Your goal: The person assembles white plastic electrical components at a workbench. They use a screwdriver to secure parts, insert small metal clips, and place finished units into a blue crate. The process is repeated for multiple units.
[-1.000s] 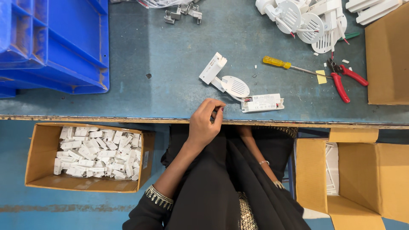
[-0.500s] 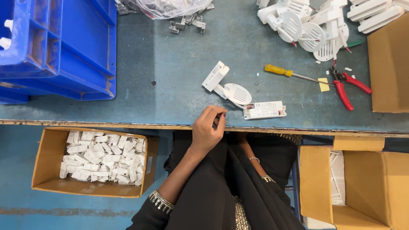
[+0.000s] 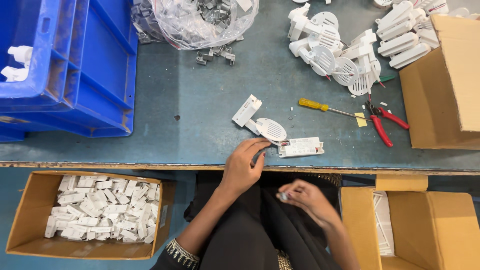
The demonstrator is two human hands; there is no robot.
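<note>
Resting at the tabletop (image 3: pixel 200 105) edge, the left hand (image 3: pixel 243 167) lay loosely curled, gripping nothing, fingertips just short of the white lamp assembly (image 3: pixel 262 122) and its flat driver box (image 3: pixel 301 147), likely kept close for easy reach. The right hand (image 3: pixel 309 199), lower over the lap, pinched a small pale part (image 3: pixel 283 196); kind unclear. Beyond the driver box: a yellow screwdriver (image 3: pixel 320 106), red pliers (image 3: pixel 385 122). Left of the left hand, below the edge, a carton of white pieces (image 3: pixel 102 207).

Left hand (image 3: pixel 243 167): palm down, fingers curled and reaching forward, fingertips up by the bench edge.
Left forearm: runs up from lower left, an ornate cuff at the wrist.
Right hand (image 3: pixel 306 198): lower, over the lap, fingertips pinched together on something small.
</note>
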